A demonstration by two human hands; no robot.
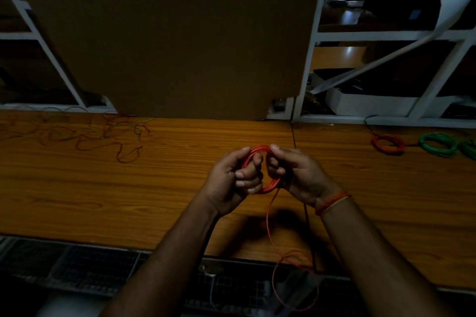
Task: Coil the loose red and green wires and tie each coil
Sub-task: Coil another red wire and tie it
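1. Both hands hold a red coil (260, 152) upright above the table (128, 188), near its front edge.
2. The left hand (233, 175) grips the coil's left side, fingers curled round the strands and thumb up against the top of the ring.
3. The right hand (296, 175) grips the right side, fingers curled through the ring and thumb pressed on the top.
4. A loose red tail (269, 226) drops from the coil's lower edge, runs down past the table's front edge and loops below it.
5. A red thread band (332, 202) sits on the right wrist.
6. At far right on the table lie a finished red coil (387, 144) and, just beside it, green coils (438, 144).
7. At far left lies a tangle of loose wires (77, 134), red and green, spread flat near the back edge.
8. A cardboard sheet (180, 33) stands behind the table, with white shelving (386, 36) on either side.
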